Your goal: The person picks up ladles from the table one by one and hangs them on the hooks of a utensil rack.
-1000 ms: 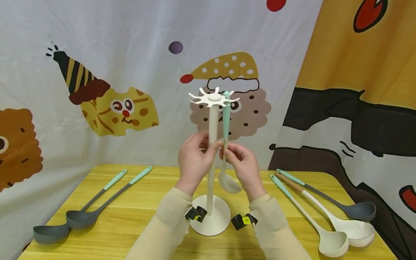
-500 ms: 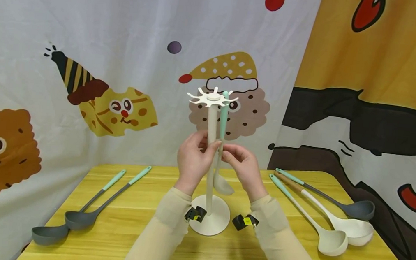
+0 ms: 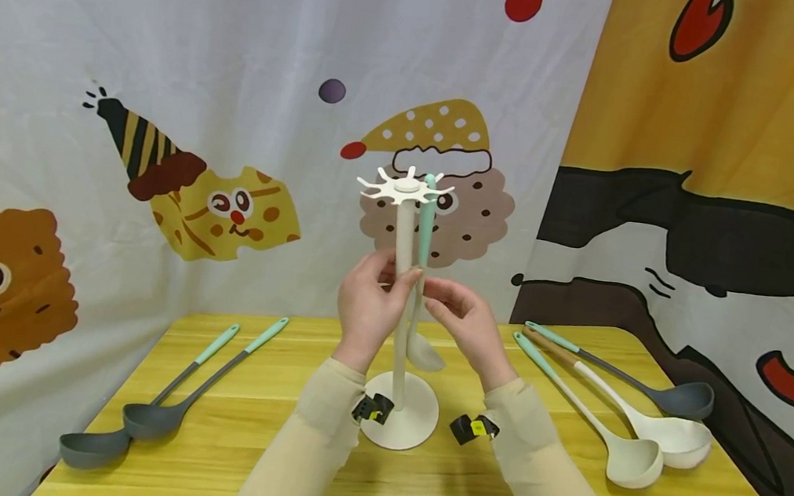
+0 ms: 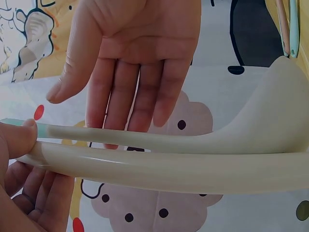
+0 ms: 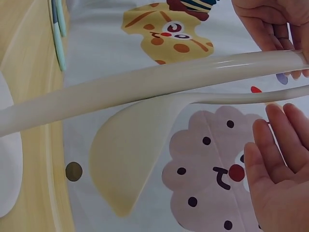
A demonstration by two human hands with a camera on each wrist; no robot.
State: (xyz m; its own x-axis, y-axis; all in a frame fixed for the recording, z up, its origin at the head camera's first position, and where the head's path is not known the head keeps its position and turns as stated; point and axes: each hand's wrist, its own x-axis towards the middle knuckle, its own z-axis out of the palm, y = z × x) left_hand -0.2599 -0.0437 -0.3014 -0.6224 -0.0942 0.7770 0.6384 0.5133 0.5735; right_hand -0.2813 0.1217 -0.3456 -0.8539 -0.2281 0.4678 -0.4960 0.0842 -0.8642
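Observation:
A white utensil stand [image 3: 405,229] with a ring of hooks on top rises from a round base. Beside its pole, a ladle with a mint handle [image 3: 426,235] and cream bowl [image 3: 425,353] hangs upright, its top end at one hook. My left hand [image 3: 373,301] grips the pole, the thumb lying by the ladle's handle in the left wrist view. My right hand [image 3: 465,321] is just right of the ladle's stem, fingers extended and thumb apart. In the left wrist view the right fingertips [image 4: 140,123] pass behind the stem; contact is unclear.
Two grey ladles [image 3: 158,420] with mint handles lie on the wooden table [image 3: 229,470] at left. At right lie a cream ladle [image 3: 636,463], a white one with a wooden handle [image 3: 684,444] and a dark grey one [image 3: 688,400]. A printed curtain [image 3: 259,47] hangs behind.
The ladle has moved left against the pole and hangs straighter. My right hand has loosened from its stem and shifted slightly right. My left hand keeps its grip on the pole.

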